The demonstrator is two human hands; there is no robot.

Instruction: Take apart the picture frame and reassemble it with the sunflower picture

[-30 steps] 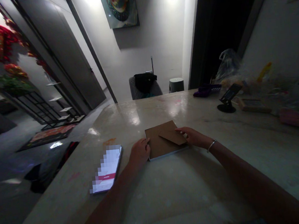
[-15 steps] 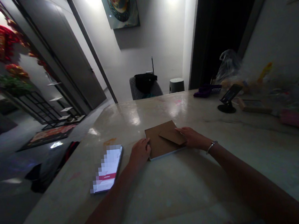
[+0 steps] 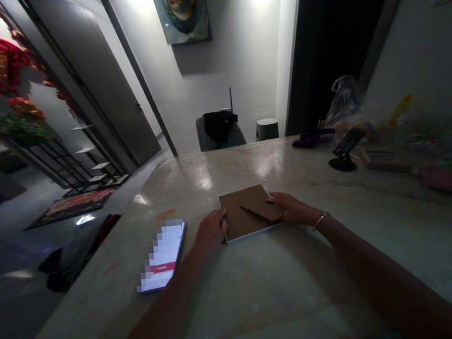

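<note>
A picture frame (image 3: 236,218) lies on the table with its brown backing up and a thin white edge showing. On that backing sits a tapered brown stand flap (image 3: 259,209), slanting toward the right. My left hand (image 3: 212,227) grips the frame's left edge, its fingers curled and the thumb hidden. At the opposite side my right hand (image 3: 293,208) holds the wide end of the flap near the frame's right edge, with the fingertips on top. Part of the frame's right side is hidden behind that hand. A bracelet circles the right wrist.
Left of my left arm lies a lit phone (image 3: 162,259) on the stone table (image 3: 237,300). Toward the back right stand a black phone stand (image 3: 345,151), a purple item (image 3: 312,136), a wooden frame (image 3: 385,160) and a clear plastic bag (image 3: 348,100). A chair (image 3: 203,134) is beyond.
My right hand has shifted slightly right, its fingers now further over the flap. The flap's wide end has moved a little right and down. My left hand has stayed put.
</note>
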